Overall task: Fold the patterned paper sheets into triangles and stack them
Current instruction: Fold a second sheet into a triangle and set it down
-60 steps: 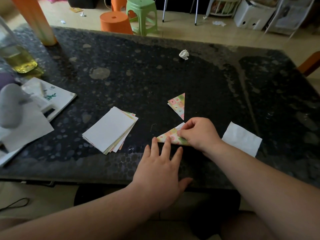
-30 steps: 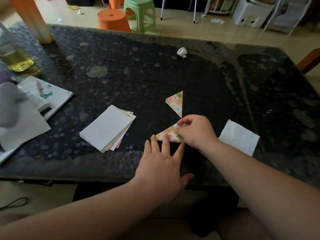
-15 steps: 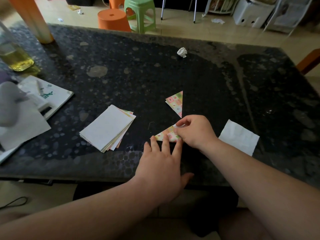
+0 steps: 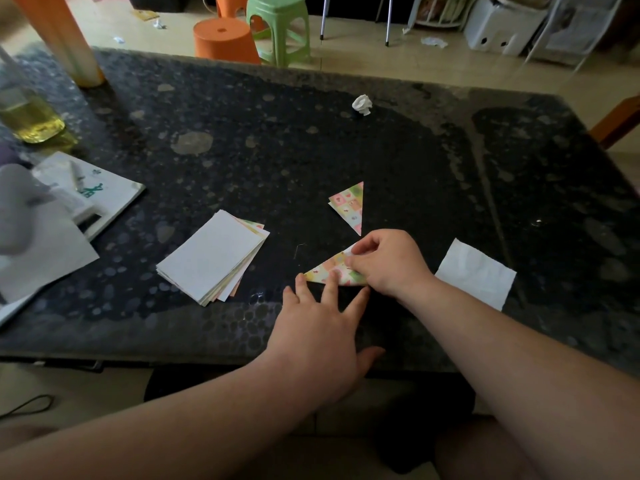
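L hand (image 4: pixel 322 323) flat, fingers spread, pins half-folded sheet (image 4: pixel 325 270); R hand (image 4: pixel 388 263) pinches its flap. If L slips, crease prob skews.

My left hand (image 4: pixel 322 327) lies flat, fingers spread and straight, forearm entering from near left. My right hand (image 4: pixel 391 265), just beyond it, curls, thumb and forefinger pinching the folded sheet (image 4: pixel 318 271).

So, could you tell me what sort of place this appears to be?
Most likely a room in a home: patterned paper being folded on a dark speckled table, plastic stools on the floor beyond, and a bottle of yellow liquid at its edge.
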The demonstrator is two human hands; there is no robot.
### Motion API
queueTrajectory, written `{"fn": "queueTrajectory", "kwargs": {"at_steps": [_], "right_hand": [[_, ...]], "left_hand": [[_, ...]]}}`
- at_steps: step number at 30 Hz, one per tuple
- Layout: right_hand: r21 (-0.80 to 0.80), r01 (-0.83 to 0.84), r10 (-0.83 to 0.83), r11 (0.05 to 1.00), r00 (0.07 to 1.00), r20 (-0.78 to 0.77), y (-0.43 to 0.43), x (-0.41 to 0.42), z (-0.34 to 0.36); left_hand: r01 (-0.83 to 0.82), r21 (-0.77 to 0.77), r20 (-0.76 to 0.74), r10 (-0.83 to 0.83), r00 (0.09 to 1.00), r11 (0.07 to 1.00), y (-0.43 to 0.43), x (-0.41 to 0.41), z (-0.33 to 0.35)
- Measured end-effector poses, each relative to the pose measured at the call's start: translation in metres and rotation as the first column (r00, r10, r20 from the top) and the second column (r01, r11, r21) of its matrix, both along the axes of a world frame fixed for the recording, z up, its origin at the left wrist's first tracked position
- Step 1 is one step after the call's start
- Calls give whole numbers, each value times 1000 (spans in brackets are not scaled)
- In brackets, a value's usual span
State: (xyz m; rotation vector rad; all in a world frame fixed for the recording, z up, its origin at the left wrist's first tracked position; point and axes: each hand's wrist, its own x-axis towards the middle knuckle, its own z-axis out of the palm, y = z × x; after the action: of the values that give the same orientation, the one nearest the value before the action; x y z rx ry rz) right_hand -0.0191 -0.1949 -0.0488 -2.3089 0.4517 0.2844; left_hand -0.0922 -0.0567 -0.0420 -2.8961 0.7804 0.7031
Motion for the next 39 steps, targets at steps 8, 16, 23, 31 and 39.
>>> {"fn": "queueTrajectory", "kwargs": {"at_steps": [8, 16, 23, 31, 39], "right_hand": [[-1, -10, 10, 1000, 1000, -6, -2, -2, 2], [-4, -28, 28, 1000, 1000, -14, -1, -1, 3], [-54, -58, 57, 997, 998, -18, -1, -3, 4], [-317, -220, 178, 922, 971, -157, 0, -15, 10], [-404, -291, 166, 867, 934, -317, -9, 0, 21]], "left_hand": [[-40, 60, 17, 39, 999, 997, 3, 1, 7], [-80, -13, 28, 80, 996, 997, 19, 12, 3], [-56, -22, 58, 57, 997, 998, 24, 15, 5], [-20, -37, 83, 23, 996, 999, 30, 13, -1], [-8, -32, 88, 11, 996, 999, 29, 13, 0]]}}
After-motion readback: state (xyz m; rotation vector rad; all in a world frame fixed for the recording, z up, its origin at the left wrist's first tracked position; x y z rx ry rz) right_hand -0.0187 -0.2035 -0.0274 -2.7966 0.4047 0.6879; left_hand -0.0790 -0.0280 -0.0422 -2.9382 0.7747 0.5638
